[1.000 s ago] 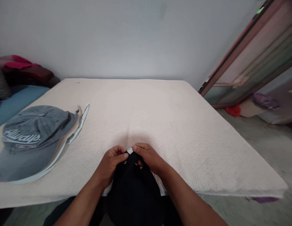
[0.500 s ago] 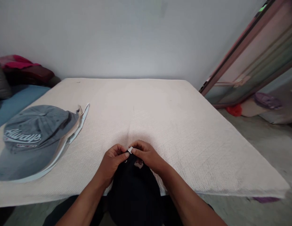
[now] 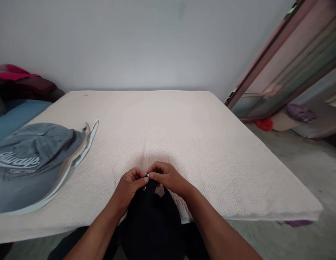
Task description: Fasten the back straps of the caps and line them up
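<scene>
A black cap (image 3: 154, 224) hangs at the table's near edge, its back strap toward the far side. My left hand (image 3: 129, 186) pinches the strap beside a small buckle, thumb on top. From the other side my right hand (image 3: 168, 177) pinches the strap at a small white piece (image 3: 147, 175), mostly hidden under its fingers. The fingertips of both hands nearly meet. To the left, a stack of caps lies on the table, a grey cap (image 3: 35, 155) with white "Always" lettering uppermost and a pale blue brim (image 3: 59, 193) showing beneath it.
The table (image 3: 162, 126) has a pale textured cover and stands against a grey wall. Pink cloth (image 3: 14, 73) and a blue surface (image 3: 24, 110) are beyond its left side. A framed glass door (image 3: 271, 72) and a red item (image 3: 264, 124) on the floor are at right.
The white piece is now more covered by my right fingers. The whole view has shifted slightly, so the grey cap sits further left. Both hands keep their hold on the strap.
</scene>
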### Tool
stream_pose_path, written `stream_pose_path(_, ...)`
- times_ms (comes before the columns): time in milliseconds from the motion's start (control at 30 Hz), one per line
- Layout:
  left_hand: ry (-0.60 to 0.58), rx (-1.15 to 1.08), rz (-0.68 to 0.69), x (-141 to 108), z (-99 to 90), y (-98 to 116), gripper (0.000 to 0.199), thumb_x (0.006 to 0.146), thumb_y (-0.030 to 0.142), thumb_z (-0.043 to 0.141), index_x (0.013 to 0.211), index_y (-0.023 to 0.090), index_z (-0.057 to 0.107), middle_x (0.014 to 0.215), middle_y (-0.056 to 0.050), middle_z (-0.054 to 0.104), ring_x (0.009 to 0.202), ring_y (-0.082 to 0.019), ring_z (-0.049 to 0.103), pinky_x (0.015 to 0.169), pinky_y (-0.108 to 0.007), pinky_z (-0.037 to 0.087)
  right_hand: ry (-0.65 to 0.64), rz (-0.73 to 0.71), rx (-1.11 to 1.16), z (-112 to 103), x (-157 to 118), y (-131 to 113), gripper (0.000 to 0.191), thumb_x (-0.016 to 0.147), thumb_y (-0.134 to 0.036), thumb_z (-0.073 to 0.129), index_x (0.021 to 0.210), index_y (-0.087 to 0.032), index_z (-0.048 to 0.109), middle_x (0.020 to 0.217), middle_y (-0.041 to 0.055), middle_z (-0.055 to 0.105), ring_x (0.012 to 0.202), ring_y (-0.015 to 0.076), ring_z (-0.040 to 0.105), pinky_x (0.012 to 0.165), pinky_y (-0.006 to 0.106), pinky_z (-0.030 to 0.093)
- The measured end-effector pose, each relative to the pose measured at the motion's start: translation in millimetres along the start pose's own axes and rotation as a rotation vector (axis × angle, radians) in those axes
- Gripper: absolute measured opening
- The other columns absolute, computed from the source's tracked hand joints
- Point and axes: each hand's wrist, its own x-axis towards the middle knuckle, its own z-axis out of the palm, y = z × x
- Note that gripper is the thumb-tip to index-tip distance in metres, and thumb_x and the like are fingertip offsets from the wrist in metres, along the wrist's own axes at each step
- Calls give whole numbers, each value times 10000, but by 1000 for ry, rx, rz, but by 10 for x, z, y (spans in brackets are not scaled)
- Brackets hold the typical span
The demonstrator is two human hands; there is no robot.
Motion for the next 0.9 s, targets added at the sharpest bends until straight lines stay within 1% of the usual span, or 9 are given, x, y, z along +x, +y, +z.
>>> stream_pose_path(100,-28,-17,21,-22,-19,28,183,686,222,720,732,174,549,627,43,583,545,-88,508,546,-210,367,-94,-38,82,-61,-38,-25,210,781,-224,611,985,-179,636,796,-2,574,635,86,497,579,219,413)
stream_pose_path(200,-101,-88,-29,-51,-57,60,160,669,144,696,773,170,578,654,26,610,585,-101,540,583,-217,394,-164,-48,92,-113,-72,-39,240,785,-246,623,1018,-191,638,813,1,584,646,89,512,601,232,428)
stream_pose_path(267,-141,-178,-82,-68,-78,78,155,672,115,650,808,165,597,685,2,632,615,-120,567,614,-237,421,-176,-23,105,-134,-78,-30,236,785,-267,628,1007,-186,635,800,1,586,642,91,521,607,239,436)
stream_pose_path(367,-160,-279,-112,-83,-86,92,98,697,144,615,795,153,610,700,-20,638,628,-136,579,629,-258,439,-160,2,140,-141,-63,-1,220,784,-279,629,980,-179,622,776,-4,579,641,94,529,613,243,446)
stream_pose_path(500,-142,-215,-112,-94,-73,90,107,694,179,690,750,151,604,647,-5,616,587,-119,555,593,-237,411,-162,-8,127,-111,-46,1,203,792,-261,604,974,-173,614,776,-2,575,632,96,524,598,241,448)
stream_pose_path(567,-125,-180,-117,-98,-65,84,126,678,182,711,730,152,600,623,2,606,571,-113,542,580,-231,394,-144,-26,57,-82,-51,-23,188,791,-241,589,963,-171,618,763,-3,574,628,96,516,582,231,436)
stream_pose_path(700,-83,-119,-127,-94,-49,49,141,657,210,721,682,150,596,587,13,581,544,-107,514,556,-227,364,-36,-68,-232,0,-77,-77,162,756,-191,588,905,-184,652,756,3,604,674,111,526,597,224,412)
stream_pose_path(767,-64,-78,-116,-85,-43,11,140,655,214,718,666,151,593,579,19,566,538,-104,498,552,-227,353,4,-53,-333,45,-87,-95,169,748,-192,582,897,-188,661,738,4,616,650,110,529,577,223,400)
stream_pose_path(900,-39,3,-74,-74,-35,-55,122,660,210,702,670,155,593,581,24,551,534,-102,474,542,-226,335,76,-7,-440,120,-88,-110,169,711,-151,569,850,-179,660,695,7,620,602,107,522,532,219,365)
